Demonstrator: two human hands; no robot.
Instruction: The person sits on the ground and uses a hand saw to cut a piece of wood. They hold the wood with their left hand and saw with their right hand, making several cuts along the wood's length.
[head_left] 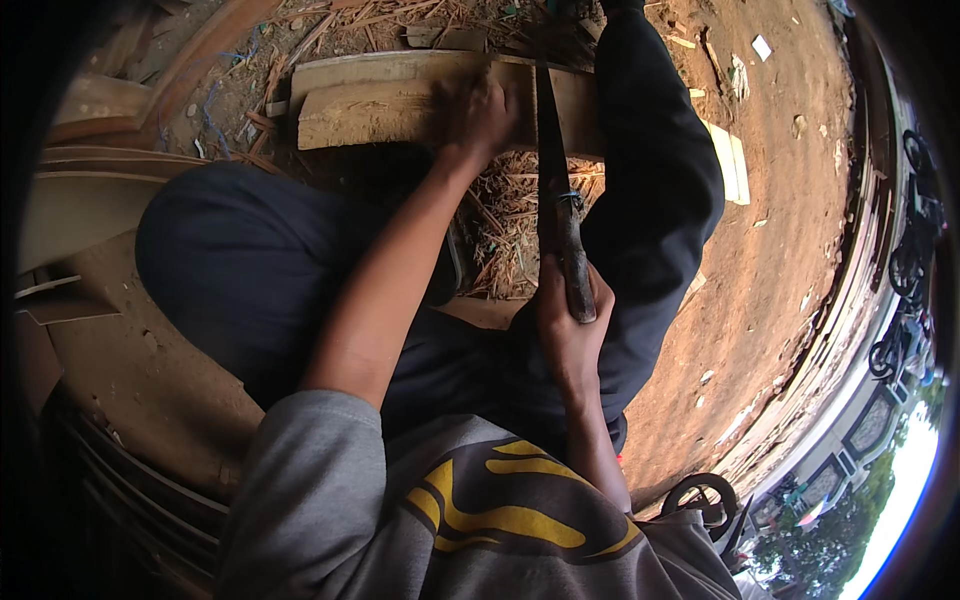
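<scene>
My right hand (572,300) grips the dark handle of a handsaw (552,130), whose blade points away from me across a light wooden board (365,112). The board lies crosswise in front of me, with a thinner piece along its far edge and its right part behind my dark-trousered right leg (660,170). My left hand (483,118) holds the board just left of the blade, fingers curled on it. My bent left leg (235,250) is to the left, under my forearm.
Wood shavings (510,240) lie below the board and scraps around it. Wooden frames (200,45) and panels (85,210) are at the left. A pale offcut (730,165) lies on the dirt ground (760,280) at right; several motorbikes (905,265) stand farther off.
</scene>
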